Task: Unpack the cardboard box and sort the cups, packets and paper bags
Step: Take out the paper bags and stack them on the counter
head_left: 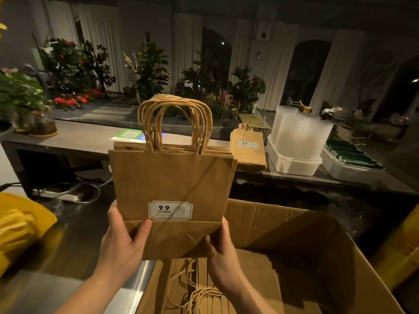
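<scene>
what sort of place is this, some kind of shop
Most likely a café or takeaway drinks shop, seen from behind the counter: stacked clear plastic cups in a white tub, labelled paper carrier bags, and a QR code sign on the counter.

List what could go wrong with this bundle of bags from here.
1. The left hand and right hand grip the bundle of paper bags only by its bottom fold, so loose bags might fan out or slip.
2. The bag pile on the counter lies close beside the stacks of clear cups; adding the bundle there could knock them.
</scene>
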`<action>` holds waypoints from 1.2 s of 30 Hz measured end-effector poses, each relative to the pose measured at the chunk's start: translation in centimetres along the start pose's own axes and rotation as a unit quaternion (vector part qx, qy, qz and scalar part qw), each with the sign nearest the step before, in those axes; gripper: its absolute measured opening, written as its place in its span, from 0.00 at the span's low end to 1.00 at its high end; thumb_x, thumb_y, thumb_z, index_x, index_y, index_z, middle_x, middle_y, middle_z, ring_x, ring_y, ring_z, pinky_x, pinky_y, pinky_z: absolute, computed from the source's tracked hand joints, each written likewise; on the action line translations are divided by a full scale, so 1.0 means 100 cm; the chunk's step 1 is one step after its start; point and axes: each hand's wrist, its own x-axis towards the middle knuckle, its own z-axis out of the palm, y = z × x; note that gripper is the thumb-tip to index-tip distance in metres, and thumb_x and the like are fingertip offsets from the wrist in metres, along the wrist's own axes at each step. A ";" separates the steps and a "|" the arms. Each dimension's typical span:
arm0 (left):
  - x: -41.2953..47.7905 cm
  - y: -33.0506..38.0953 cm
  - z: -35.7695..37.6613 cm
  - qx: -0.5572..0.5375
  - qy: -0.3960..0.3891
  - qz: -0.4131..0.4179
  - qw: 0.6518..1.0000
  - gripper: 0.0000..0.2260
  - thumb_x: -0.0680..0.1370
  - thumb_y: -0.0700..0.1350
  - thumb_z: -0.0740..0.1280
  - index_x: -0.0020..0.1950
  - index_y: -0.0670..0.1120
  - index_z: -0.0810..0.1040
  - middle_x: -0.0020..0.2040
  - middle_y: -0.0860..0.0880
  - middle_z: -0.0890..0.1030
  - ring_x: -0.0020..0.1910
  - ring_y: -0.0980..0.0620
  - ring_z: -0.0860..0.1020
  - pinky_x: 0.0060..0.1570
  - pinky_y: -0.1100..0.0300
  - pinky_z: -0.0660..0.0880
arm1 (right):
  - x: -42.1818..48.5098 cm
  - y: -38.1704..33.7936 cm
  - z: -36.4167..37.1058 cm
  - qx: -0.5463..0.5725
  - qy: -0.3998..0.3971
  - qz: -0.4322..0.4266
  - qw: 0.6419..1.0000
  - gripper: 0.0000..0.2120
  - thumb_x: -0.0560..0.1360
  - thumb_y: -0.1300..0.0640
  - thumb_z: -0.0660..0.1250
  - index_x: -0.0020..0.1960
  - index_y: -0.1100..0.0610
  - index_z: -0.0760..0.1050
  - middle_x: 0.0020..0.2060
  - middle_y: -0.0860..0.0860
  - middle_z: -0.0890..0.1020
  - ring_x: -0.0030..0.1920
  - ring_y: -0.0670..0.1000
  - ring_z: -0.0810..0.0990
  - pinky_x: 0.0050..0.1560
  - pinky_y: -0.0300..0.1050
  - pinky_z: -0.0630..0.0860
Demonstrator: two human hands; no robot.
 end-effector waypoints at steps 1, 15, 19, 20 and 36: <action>0.000 0.001 0.000 -0.003 -0.001 -0.003 1.000 0.28 0.80 0.45 0.67 0.75 0.47 0.57 0.58 0.55 0.73 0.52 0.53 0.73 0.51 0.55 0.70 | 0.000 -0.001 0.000 0.003 0.006 -0.001 1.000 0.22 0.83 0.49 0.64 0.72 0.33 0.61 0.62 0.27 0.76 0.66 0.32 0.74 0.59 0.30 0.75; -0.023 -0.041 -0.004 -0.123 -0.075 -0.107 0.984 0.27 0.82 0.44 0.64 0.69 0.71 0.56 0.61 0.58 0.75 0.58 0.56 0.76 0.60 0.51 0.75 | 0.000 0.006 0.010 0.075 0.055 0.064 0.994 0.19 0.85 0.53 0.60 0.68 0.31 0.67 0.62 0.35 0.79 0.66 0.42 0.77 0.67 0.44 0.75; -0.021 -0.043 0.008 -0.130 -0.049 -0.116 0.984 0.22 0.83 0.41 0.63 0.70 0.59 0.60 0.60 0.54 0.76 0.57 0.58 0.76 0.61 0.52 0.72 | 0.002 0.014 0.013 0.084 0.069 0.107 0.988 0.16 0.86 0.53 0.58 0.68 0.34 0.66 0.64 0.38 0.78 0.66 0.44 0.76 0.71 0.48 0.72; -0.021 -0.044 0.010 -0.131 -0.041 -0.116 0.984 0.21 0.82 0.41 0.63 0.70 0.58 0.60 0.59 0.55 0.76 0.57 0.59 0.76 0.61 0.52 0.72 | 0.003 0.015 0.013 0.085 0.067 0.113 0.988 0.16 0.85 0.53 0.58 0.67 0.34 0.66 0.63 0.38 0.78 0.66 0.44 0.76 0.72 0.49 0.72; 0.074 -0.015 0.027 -0.128 0.044 -0.071 0.988 0.20 0.83 0.39 0.64 0.69 0.59 0.64 0.58 0.57 0.75 0.54 0.58 0.77 0.45 0.56 0.79 | 0.094 -0.015 0.017 0.076 0.117 0.060 0.988 0.12 0.84 0.52 0.62 0.65 0.40 0.73 0.57 0.41 0.82 0.60 0.44 0.81 0.58 0.44 0.79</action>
